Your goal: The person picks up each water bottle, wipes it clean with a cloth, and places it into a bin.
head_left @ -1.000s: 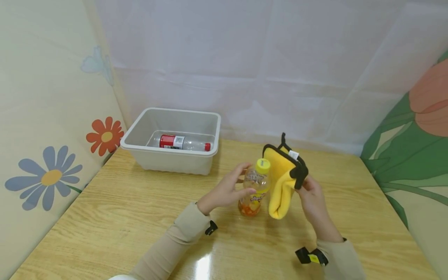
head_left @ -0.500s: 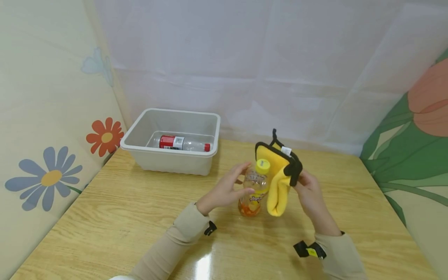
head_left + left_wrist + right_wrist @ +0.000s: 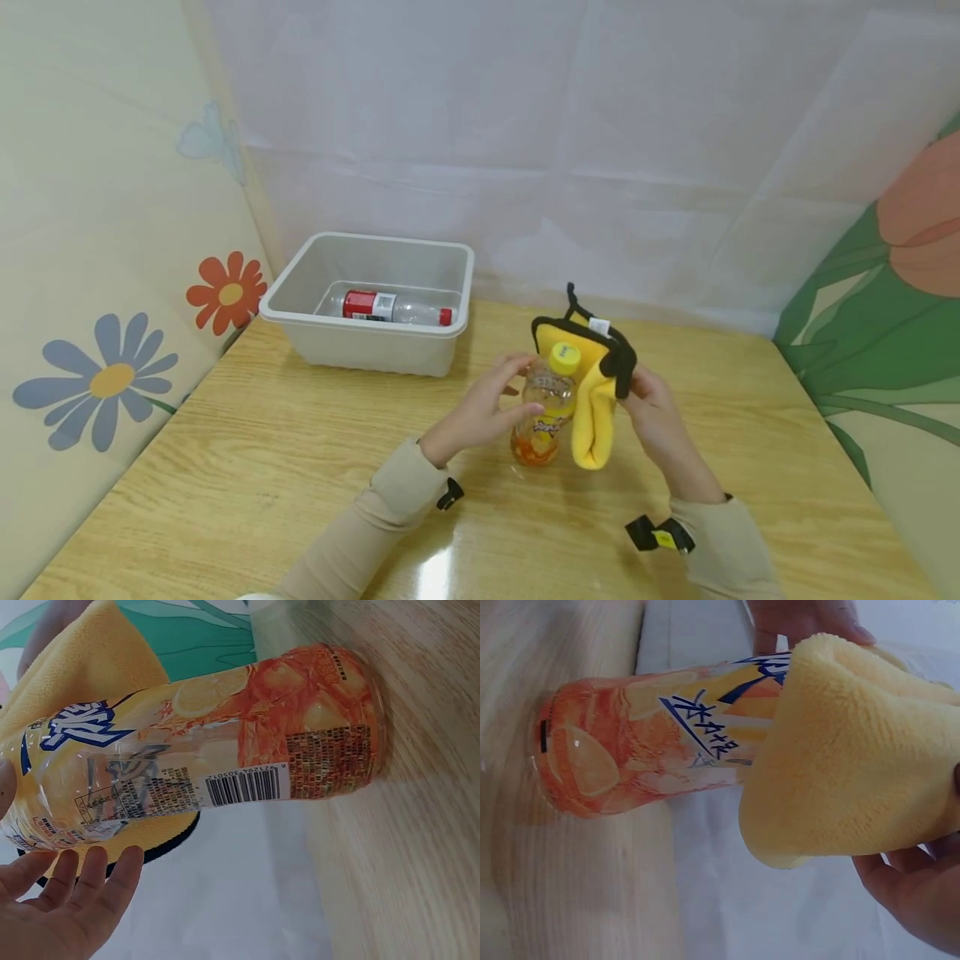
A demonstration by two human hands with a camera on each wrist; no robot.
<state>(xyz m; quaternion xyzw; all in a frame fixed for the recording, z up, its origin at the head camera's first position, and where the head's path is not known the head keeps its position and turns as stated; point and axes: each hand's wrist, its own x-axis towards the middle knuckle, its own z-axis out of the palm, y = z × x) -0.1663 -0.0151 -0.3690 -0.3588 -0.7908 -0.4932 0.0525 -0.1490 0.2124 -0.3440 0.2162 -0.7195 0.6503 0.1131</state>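
Note:
A clear plastic drink bottle (image 3: 537, 446) with a yellow cap and an orange lemon-print label stands upright on the wooden table. My left hand (image 3: 480, 412) holds it loosely around the upper body, thumb on the near side and fingers behind. In my right hand (image 3: 660, 417) I grip a folded yellow cleaning cloth (image 3: 595, 425) with dark edging, a hanging loop and a white tag. The cloth (image 3: 847, 757) hangs right beside the bottle and covers its upper part in the right wrist view. Whether the cloth presses on the bottle I cannot tell.
A light grey plastic bin (image 3: 367, 346) stands at the back left of the table (image 3: 262, 483). Inside lies an empty bottle (image 3: 367, 305) with a red label and red cap. Fabric backdrops with printed flowers (image 3: 112, 381) border the table on several sides.
My right hand has carried the cloth left, closer behind the bottle. My left hand and the bottle have stayed nearly in place.

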